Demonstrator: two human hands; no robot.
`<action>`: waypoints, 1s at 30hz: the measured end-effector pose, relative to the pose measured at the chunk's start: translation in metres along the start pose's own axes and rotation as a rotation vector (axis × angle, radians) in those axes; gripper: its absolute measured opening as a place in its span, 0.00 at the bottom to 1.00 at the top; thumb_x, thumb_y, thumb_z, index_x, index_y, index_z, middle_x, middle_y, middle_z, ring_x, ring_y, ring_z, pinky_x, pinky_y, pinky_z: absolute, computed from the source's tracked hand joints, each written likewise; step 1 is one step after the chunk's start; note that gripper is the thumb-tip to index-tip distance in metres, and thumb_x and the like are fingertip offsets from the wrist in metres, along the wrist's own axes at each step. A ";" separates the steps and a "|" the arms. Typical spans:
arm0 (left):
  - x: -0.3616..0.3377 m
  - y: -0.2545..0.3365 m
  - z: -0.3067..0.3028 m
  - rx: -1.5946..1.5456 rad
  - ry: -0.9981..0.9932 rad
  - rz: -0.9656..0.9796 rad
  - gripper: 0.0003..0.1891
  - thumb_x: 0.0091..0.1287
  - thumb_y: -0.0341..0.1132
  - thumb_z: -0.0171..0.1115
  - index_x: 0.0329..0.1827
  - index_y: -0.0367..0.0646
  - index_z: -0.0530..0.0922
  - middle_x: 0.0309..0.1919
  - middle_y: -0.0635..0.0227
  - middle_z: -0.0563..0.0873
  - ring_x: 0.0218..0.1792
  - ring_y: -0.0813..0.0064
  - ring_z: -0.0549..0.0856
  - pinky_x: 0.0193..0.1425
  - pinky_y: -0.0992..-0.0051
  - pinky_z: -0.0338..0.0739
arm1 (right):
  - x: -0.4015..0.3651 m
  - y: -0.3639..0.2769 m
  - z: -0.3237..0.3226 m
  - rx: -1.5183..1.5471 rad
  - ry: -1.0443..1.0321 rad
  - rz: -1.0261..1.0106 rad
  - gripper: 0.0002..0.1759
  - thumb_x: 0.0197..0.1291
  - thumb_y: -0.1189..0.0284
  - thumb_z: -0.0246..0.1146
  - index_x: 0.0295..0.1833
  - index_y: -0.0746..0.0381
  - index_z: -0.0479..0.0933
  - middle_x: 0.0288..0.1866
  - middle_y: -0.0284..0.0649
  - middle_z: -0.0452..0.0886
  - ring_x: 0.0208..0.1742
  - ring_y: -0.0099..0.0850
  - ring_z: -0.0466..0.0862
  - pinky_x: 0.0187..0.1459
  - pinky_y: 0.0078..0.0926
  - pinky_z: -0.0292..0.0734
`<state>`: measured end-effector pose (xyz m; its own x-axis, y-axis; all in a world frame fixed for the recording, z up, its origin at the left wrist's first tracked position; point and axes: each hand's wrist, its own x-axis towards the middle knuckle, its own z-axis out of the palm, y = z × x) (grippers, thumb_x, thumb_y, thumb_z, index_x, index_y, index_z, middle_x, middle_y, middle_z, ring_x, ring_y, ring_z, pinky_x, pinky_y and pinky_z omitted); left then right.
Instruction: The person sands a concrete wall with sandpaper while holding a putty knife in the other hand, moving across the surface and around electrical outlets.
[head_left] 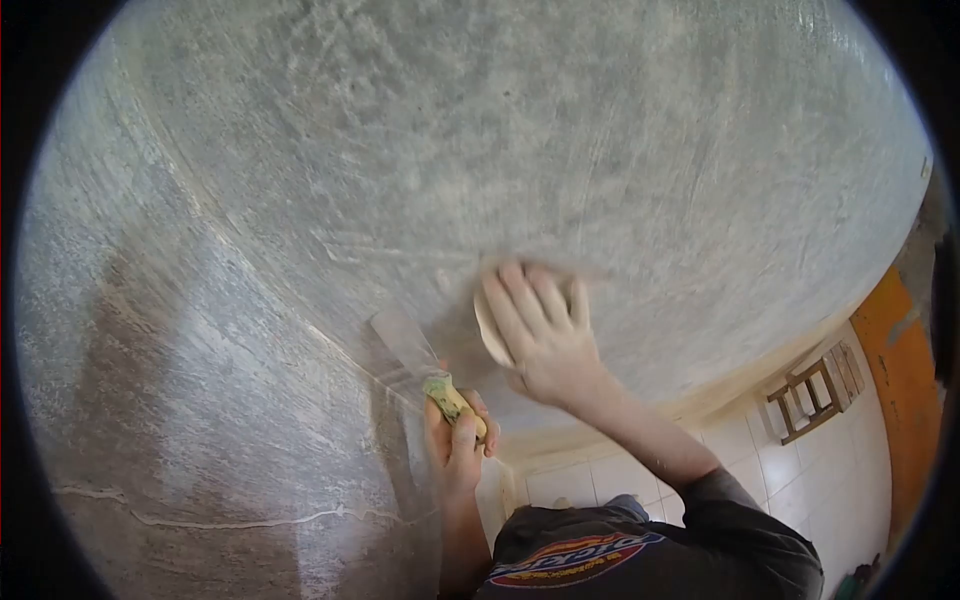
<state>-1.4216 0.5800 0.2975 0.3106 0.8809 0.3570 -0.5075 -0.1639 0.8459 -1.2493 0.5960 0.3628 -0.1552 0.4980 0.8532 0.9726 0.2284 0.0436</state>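
Note:
My left hand point(460, 435) is closed around the yellow-green handle of a putty knife point(405, 342). Its flat metal blade points up and left, close to the corner between two grey walls. My right hand point(545, 340) presses a folded sheet of sandpaper point(489, 335) against the grey plastered wall point(480, 150), with the fingers laid over it. The pale edge of the sheet shows on the left side of the hand. Motion blurs the fingertips and the sheet's upper edge, and most of the sheet is hidden under the palm.
The adjoining wall point(220, 430) on the left has a long pale crack point(230, 523) across it. A small wooden stool point(808, 400) is on the white tiled floor point(720, 440) at lower right. An orange panel point(900, 390) stands at the far right.

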 end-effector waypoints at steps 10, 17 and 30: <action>0.000 0.005 -0.009 -0.024 -0.022 0.009 0.34 0.72 0.39 0.51 0.76 0.39 0.46 0.41 0.64 0.73 0.21 0.78 0.74 0.23 0.81 0.68 | -0.064 -0.019 0.052 -0.061 -0.068 0.085 0.31 0.50 0.63 0.61 0.62 0.60 0.73 0.64 0.40 0.72 0.59 0.35 0.72 0.53 0.44 0.63; 0.001 0.002 -0.010 0.024 -0.059 0.062 0.28 0.72 0.33 0.50 0.71 0.38 0.52 0.42 0.63 0.72 0.21 0.78 0.74 0.23 0.81 0.68 | 0.015 -0.014 0.022 -0.104 0.280 0.086 0.30 0.52 0.62 0.60 0.62 0.60 0.73 0.65 0.41 0.72 0.61 0.35 0.72 0.54 0.44 0.63; 0.002 0.003 -0.002 0.079 -0.026 0.005 0.35 0.68 0.28 0.51 0.76 0.39 0.45 0.41 0.64 0.71 0.21 0.79 0.73 0.24 0.81 0.69 | 0.006 -0.015 0.027 -0.140 0.327 0.149 0.27 0.51 0.65 0.58 0.56 0.68 0.71 0.55 0.53 0.72 0.52 0.47 0.72 0.49 0.51 0.60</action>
<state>-1.4245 0.5822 0.3002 0.3295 0.8684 0.3704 -0.4442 -0.2036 0.8725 -1.2691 0.6184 0.3535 0.0310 0.2185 0.9754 0.9980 0.0463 -0.0421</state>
